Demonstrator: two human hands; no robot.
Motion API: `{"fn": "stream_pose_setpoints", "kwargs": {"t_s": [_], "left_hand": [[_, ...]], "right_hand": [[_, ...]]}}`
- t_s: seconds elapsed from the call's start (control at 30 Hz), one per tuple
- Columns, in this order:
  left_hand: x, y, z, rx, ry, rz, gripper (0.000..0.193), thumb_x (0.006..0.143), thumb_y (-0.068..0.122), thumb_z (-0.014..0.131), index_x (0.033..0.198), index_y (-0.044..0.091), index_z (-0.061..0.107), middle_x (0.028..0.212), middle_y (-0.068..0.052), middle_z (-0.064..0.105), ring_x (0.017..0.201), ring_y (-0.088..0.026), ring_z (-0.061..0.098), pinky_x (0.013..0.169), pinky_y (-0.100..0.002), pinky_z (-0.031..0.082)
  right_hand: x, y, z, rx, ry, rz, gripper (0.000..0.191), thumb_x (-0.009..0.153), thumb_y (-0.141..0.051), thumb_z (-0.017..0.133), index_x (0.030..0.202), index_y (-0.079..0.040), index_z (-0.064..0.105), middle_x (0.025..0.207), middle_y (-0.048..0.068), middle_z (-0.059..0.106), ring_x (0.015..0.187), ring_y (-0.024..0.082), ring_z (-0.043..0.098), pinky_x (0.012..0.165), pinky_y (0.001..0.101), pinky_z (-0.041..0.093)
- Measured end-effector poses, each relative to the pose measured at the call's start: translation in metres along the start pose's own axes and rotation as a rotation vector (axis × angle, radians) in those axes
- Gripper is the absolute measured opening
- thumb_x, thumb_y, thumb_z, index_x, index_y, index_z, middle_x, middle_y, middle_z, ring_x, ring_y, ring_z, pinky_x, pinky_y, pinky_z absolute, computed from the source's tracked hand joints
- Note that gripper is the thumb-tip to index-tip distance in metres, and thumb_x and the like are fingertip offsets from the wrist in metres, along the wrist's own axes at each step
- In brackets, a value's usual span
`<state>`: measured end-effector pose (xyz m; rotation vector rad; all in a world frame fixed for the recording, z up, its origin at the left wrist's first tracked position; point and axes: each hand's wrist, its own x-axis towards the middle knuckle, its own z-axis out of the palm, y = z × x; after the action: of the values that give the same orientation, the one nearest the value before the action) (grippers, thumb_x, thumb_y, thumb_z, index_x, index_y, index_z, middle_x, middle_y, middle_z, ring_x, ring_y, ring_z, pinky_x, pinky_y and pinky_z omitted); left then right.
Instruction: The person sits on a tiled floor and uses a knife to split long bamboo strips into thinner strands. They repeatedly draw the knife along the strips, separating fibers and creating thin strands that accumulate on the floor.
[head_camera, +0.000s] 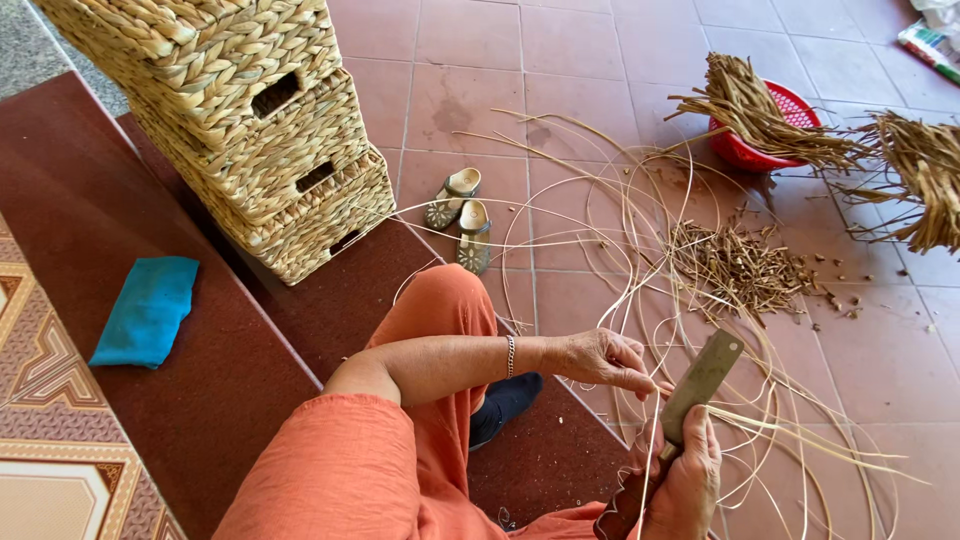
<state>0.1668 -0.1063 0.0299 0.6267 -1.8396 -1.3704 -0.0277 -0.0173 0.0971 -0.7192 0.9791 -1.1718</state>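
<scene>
At the bottom edge of the view, the right hand (685, 480) is closed around the handle of a flat cleaver-like knife (700, 385), whose long axis runs from the lower left up to the upper right, with the squared blade tip pointing away from the person. Just beside the blade, the left hand (605, 362) pinches one thin pale rattan strip (652, 440) between the fingertips; this strip hangs almost straight down between the two hands, near the knife edge. The left forearm crosses over the knee in orange trousers and wears one bracelet (510, 355) at the wrist. To the left of the person, the dark red step (120, 200) has one blue cloth (148, 310) lying on it, and there is free room on the step around this cloth. Past the hands, many loose rattan strips (600, 220) curl over the tiled floor (470, 40) in wide loops, so the floor there is crowded, while the tiles farther back are more open. Among the loops lies one heap of brown cuttings (740, 265). Two sandals (462, 215) stand side by side near the step's edge. Three woven baskets (250, 130) are stacked at the upper left. Far right, one red plastic basket (770, 130) holds a bundle of dried fibre (760, 115), and a second bundle (925, 180) reaches the right edge.
</scene>
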Motion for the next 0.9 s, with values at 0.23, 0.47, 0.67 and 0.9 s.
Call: {"fn": "stream_pose_setpoints", "kwargs": {"t_s": [0.23, 0.47, 0.67, 0.9], "left_hand": [[0.007, 0.006, -0.008, -0.281, -0.226, -0.312, 0.036, 0.106, 0.037, 0.059, 0.099, 0.009, 0.079, 0.080, 0.001, 0.069, 0.070, -0.007, 0.059, 0.065, -0.026, 0.050], [0.028, 0.010, 0.018, -0.125, -0.064, -0.113, 0.016, 0.098, 0.016, 0.072, 0.107, 0.006, 0.079, 0.085, -0.001, 0.077, 0.071, -0.005, 0.065, 0.066, -0.024, 0.058], [0.043, 0.019, 0.036, -0.125, -0.148, -0.005, 0.020, 0.097, 0.017, 0.076, 0.112, 0.003, 0.080, 0.086, -0.001, 0.066, 0.082, -0.011, 0.060, 0.073, -0.026, 0.053], [0.048, 0.031, 0.058, -0.337, -0.271, -0.114, 0.023, 0.099, 0.020, 0.066, 0.113, 0.003, 0.073, 0.098, 0.002, 0.068, 0.095, -0.009, 0.068, 0.087, -0.025, 0.060]], "right_hand": [[0.023, 0.008, -0.031, 0.103, -0.034, -0.036, 0.029, 0.112, -0.038, 0.049, 0.103, -0.010, 0.050, 0.054, -0.002, 0.037, 0.036, 0.011, 0.034, 0.032, 0.0285, 0.032], [0.018, 0.009, -0.066, -0.045, 0.110, -0.076, 0.033, 0.111, -0.037, 0.049, 0.111, -0.005, 0.059, 0.058, 0.001, 0.047, 0.040, 0.008, 0.037, 0.035, 0.0236, 0.029], [0.020, 0.018, -0.080, -0.045, 0.037, -0.167, 0.040, 0.110, -0.038, 0.050, 0.118, -0.001, 0.063, 0.060, 0.000, 0.050, 0.042, 0.006, 0.038, 0.037, 0.0209, 0.029], [0.010, 0.020, -0.090, 0.032, 0.104, -0.164, 0.038, 0.109, -0.037, 0.047, 0.120, -0.003, 0.061, 0.058, -0.001, 0.048, 0.040, 0.008, 0.041, 0.036, 0.0239, 0.036]]}}
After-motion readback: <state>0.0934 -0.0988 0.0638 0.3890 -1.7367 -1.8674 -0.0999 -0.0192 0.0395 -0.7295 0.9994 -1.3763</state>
